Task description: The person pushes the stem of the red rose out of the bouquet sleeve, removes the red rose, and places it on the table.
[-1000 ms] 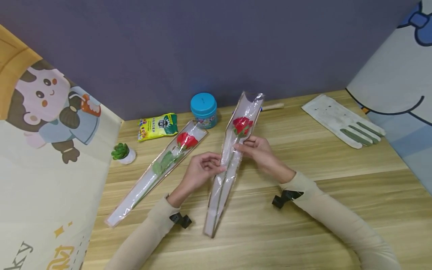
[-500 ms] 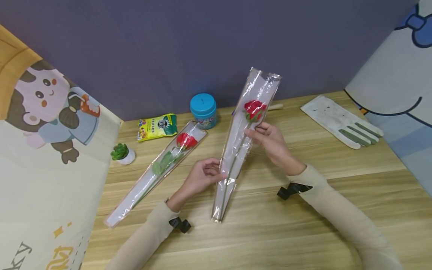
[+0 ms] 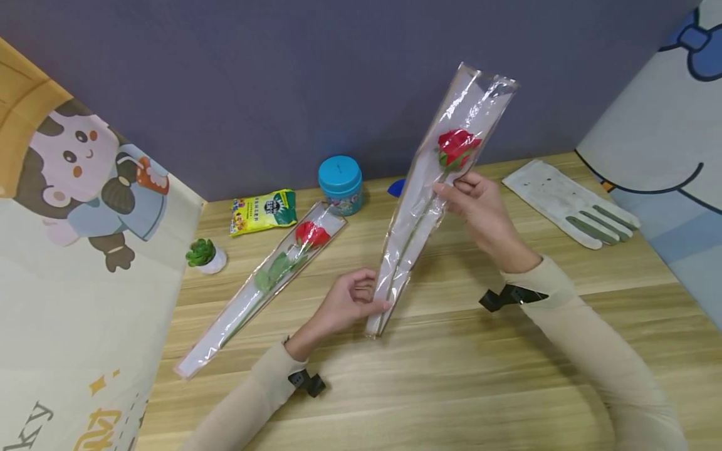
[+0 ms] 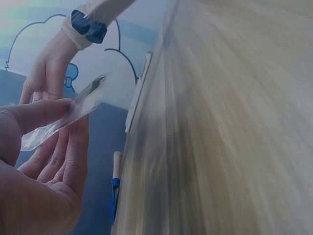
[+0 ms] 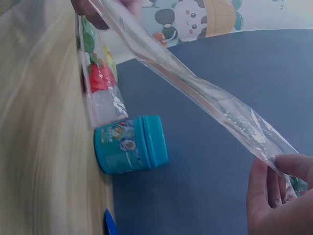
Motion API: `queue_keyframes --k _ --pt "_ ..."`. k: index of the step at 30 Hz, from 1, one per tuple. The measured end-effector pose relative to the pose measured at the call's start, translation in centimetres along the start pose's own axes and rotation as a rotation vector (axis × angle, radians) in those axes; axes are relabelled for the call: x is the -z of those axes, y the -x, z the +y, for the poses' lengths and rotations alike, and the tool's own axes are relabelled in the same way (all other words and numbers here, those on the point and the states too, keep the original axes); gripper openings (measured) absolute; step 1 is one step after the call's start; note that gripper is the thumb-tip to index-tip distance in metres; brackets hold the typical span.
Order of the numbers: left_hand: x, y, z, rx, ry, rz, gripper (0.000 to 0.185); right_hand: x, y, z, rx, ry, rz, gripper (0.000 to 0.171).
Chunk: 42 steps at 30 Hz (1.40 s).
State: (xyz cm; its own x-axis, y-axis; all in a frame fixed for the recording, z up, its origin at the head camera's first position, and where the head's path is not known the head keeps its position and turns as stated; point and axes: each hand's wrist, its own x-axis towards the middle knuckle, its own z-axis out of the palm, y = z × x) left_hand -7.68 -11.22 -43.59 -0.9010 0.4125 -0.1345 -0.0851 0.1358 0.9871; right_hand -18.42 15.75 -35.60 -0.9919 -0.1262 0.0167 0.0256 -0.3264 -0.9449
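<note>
Head view: your right hand (image 3: pixel 479 207) pinches the red rose in a long clear plastic sleeve (image 3: pixel 434 194) under the bloom, raised above the teal round tin (image 3: pixel 340 183); your left hand (image 3: pixel 352 304) pinches its tip.

Left wrist view: your fingers (image 4: pixel 58 147) clamp the film.

Right wrist view: the sleeve hangs taut over the tin. You seem to be lifting it; next, I think, keep both grips steady.

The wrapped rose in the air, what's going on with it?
A person holds the wrapped rose tilted above the wooden table. The right hand pinches the clear sleeve just below the red bloom, and the left hand pinches its narrow lower end. A second wrapped rose lies flat on the table, near a teal jar.
</note>
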Motion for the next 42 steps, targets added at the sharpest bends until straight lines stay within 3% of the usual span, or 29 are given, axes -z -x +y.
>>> queue_keyframes --k 11,24,32,42 --pt "-0.5 0.1 0.3 -0.074 0.036 -0.028 0.045 0.3 0.1 -0.6 0.014 0.013 0.008 0.018" --pt "-1.0 0.5 0.4 -0.076 0.105 -0.001 0.043 0.4 0.3 -0.2 0.096 0.087 0.018 0.018" --pt "-1.6 0.5 -0.4 -0.067 0.179 0.043 0.044 0.0 0.7 0.7 0.124 0.14 0.026 0.037" --pt "-2.1 0.7 -0.7 -0.062 0.088 0.113 0.042 0.2 0.9 1.4 0.09 0.145 0.022 0.036"
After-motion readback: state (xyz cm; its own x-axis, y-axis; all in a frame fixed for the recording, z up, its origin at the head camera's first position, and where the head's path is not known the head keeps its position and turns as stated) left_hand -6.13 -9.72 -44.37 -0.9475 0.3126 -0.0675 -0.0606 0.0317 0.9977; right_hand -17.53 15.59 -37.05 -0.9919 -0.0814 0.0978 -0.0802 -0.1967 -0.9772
